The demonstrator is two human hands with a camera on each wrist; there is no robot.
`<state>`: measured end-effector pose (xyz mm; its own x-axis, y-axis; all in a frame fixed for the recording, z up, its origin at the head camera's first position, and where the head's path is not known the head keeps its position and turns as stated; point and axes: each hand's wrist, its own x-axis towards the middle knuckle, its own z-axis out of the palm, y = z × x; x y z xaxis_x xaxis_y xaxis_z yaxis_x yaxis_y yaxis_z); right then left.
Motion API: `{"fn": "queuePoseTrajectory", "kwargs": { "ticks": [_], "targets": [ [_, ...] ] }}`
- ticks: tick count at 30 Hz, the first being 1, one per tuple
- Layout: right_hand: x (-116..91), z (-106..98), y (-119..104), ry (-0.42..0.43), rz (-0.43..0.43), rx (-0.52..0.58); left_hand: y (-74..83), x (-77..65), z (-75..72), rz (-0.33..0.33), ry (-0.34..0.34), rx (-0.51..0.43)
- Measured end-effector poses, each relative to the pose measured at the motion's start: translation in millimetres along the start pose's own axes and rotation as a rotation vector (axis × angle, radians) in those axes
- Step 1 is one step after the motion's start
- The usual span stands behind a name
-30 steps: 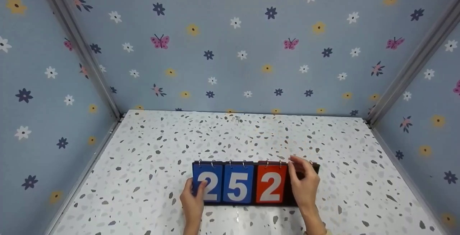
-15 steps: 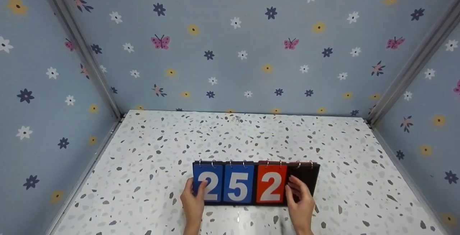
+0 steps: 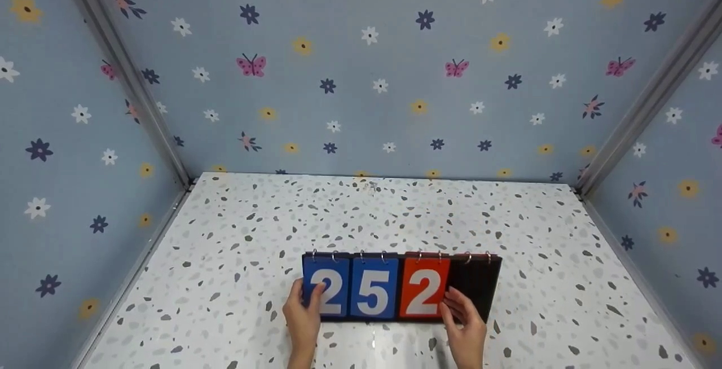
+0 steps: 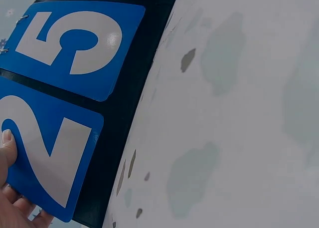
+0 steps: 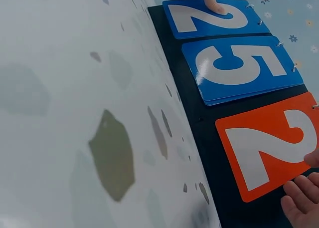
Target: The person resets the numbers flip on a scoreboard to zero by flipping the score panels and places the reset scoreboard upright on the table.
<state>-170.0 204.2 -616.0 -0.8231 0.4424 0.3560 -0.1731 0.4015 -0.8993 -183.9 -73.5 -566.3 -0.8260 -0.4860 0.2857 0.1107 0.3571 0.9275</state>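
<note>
A black flip scoreboard (image 3: 478, 276) leans back on the table, its number cards hung from metal rings along the top. Blue cards show 2 (image 3: 334, 295) and 5 (image 3: 373, 290); a red card (image 3: 424, 291) shows 2, and the rightmost place shows bare black. My left hand (image 3: 303, 317) grips the board's left end, thumb on the blue 2 and fingers behind. With thumb and fingers, my right hand (image 3: 466, 324) pinches the right edge of the red card (image 5: 274, 153), low down. The thumb lies on its face; the fingertips are at the edge.
The white speckled tabletop (image 3: 361, 216) spreads around the board. Behind it rises a blue wall (image 3: 361, 64) printed with flowers and butterflies. Similar side panels (image 3: 67, 188) meet it at grey metal posts (image 3: 130, 75).
My right hand has come down from the top rings at the right to the red card's lower right edge. The red card has shifted slightly left. My left hand keeps its grip.
</note>
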Motion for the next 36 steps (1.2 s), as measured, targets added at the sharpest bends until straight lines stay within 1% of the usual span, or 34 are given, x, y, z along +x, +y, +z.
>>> {"fn": "queuePoseTrajectory", "kwargs": {
  "ticks": [2, 3, 7, 8, 9, 10, 14, 15, 16, 19, 21, 23, 25, 28, 30, 31, 34, 36],
  "targets": [
    [-1, 1, -1, -0.005, 0.018, 0.003, -0.1, -0.2, -0.2, 0.001, -0.001, -0.005],
    [0, 0, -5, -0.022, 0.009, 0.046, -0.1, -0.3, -0.3, 0.002, -0.002, -0.005],
    [0, 1, -7, -0.027, -0.01, 0.081, 0.8, -0.4, -0.7, -0.003, -0.009, 0.001],
    [2, 0, -9, -0.04, -0.033, 0.134, 1.3, -0.4, -0.8, -0.003, -0.012, 0.002],
    [2, 0, -8, -0.042, -0.037, 0.148, 1.4, -0.2, -0.7, -0.006, -0.014, 0.006],
    [3, 2, -5, -0.027, -0.026, 0.12, 1.3, 0.0, -0.6, -0.008, -0.016, 0.01],
    [8, 4, 1, -0.026, 0.012, 0.153, 0.2, 0.0, -0.2, -0.013, -0.009, 0.008],
    [9, 6, 5, -0.015, 0.037, 0.122, -0.4, 0.0, -0.1, -0.014, -0.006, 0.008],
    [10, 6, 6, -0.013, 0.048, 0.118, -0.6, -0.1, -0.1, -0.014, -0.005, 0.01],
    [12, 8, 5, -0.006, 0.051, 0.11, -0.6, 0.0, -0.3, -0.012, -0.006, 0.007],
    [12, 7, -2, -0.004, 0.053, 0.085, 0.6, 0.0, -0.6, -0.01, -0.008, 0.009],
    [12, 4, -21, -0.011, 0.075, 0.071, 1.6, -0.1, -0.8, -0.011, -0.01, 0.008],
    [12, 0, -43, -0.024, 0.115, 0.063, 1.9, -0.2, -0.8, -0.019, -0.012, 0.01],
    [12, -9, -73, -0.071, 0.192, 0.06, 1.6, -0.4, -0.6, -0.031, -0.013, 0.012],
    [12, -14, -88, -0.092, 0.234, 0.058, 0.9, -0.2, -0.3, -0.029, -0.007, 0.013],
    [12, -16, -94, -0.105, 0.24, 0.058, 0.7, 0.0, -0.2, -0.022, -0.003, 0.012],
    [13, -18, -93, -0.112, 0.255, 0.062, -1.1, 0.4, 0.5, -0.007, 0.003, 0.004],
    [14, -19, -88, -0.113, 0.251, 0.048, -1.7, 0.6, 0.9, -0.005, 0.0, 0.001]
  ]
}}
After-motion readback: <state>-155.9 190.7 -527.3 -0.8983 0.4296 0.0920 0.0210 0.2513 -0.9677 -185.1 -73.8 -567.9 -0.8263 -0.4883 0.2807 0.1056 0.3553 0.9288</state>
